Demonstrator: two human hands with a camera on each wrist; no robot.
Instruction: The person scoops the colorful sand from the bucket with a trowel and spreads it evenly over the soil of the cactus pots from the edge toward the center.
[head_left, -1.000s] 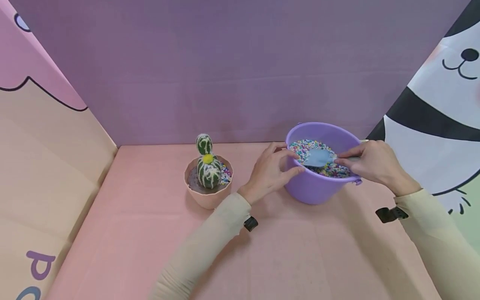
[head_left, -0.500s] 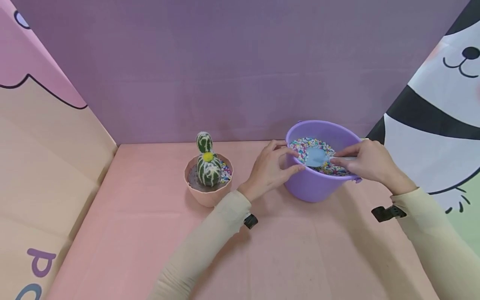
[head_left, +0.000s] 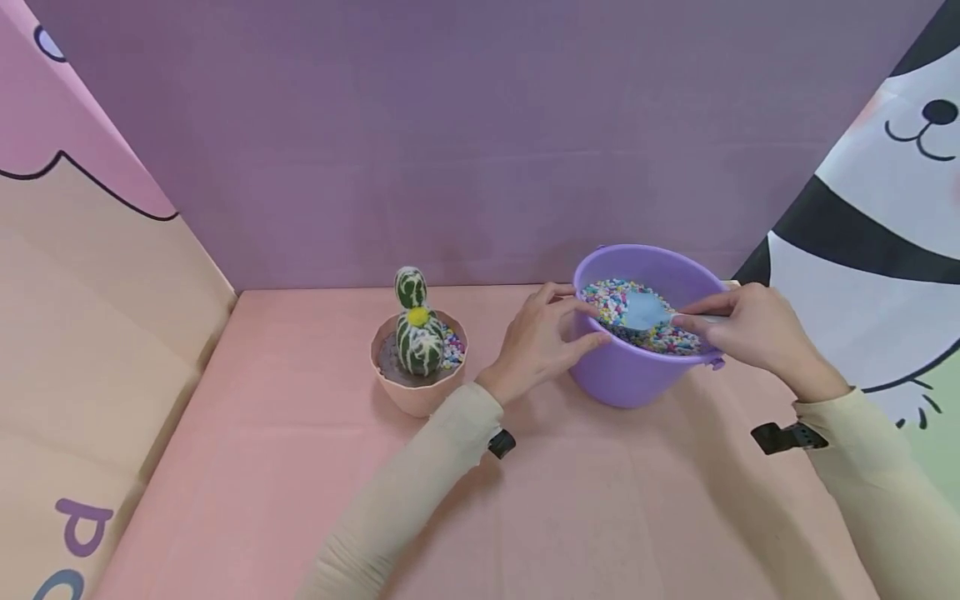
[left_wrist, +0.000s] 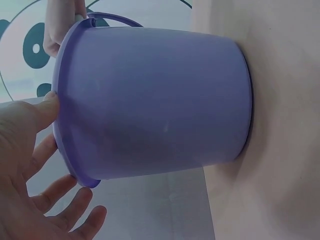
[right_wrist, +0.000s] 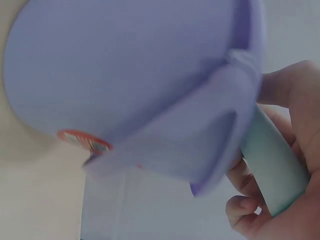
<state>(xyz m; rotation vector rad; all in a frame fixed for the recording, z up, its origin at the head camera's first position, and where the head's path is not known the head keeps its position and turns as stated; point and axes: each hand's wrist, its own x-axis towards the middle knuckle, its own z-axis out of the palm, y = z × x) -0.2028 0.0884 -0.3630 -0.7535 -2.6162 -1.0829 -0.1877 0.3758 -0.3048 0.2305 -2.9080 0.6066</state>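
Observation:
A purple bucket (head_left: 626, 379) stands on the pink surface, with many small multicoloured beads (head_left: 611, 296) inside. My left hand (head_left: 536, 346) holds its near left rim, thumb on the outer side and fingertips over the edge. The left wrist view shows that thumb (left_wrist: 47, 107) right at the rim. My right hand (head_left: 750, 329) grips the handle (right_wrist: 275, 165) of a light blue toy shovel (head_left: 645, 311) at the bucket's right side. The shovel's blade lies among the beads, below the rim. To the left, a potted toy cactus (head_left: 420, 346) with a yellow flower stands apart from both hands.
The cactus's peach pot (head_left: 412, 398) holds grey filling with some coloured beads on its right side. A purple wall (head_left: 480, 150) rises behind the bucket, and a panda-printed panel (head_left: 862, 250) stands at the right. The bucket's handle (left_wrist: 120, 19) hangs at its side.
The shovel blade has shifted slightly left and then back right among the beads, along with my right hand. My left hand stays at the rim, and the pot has not moved.

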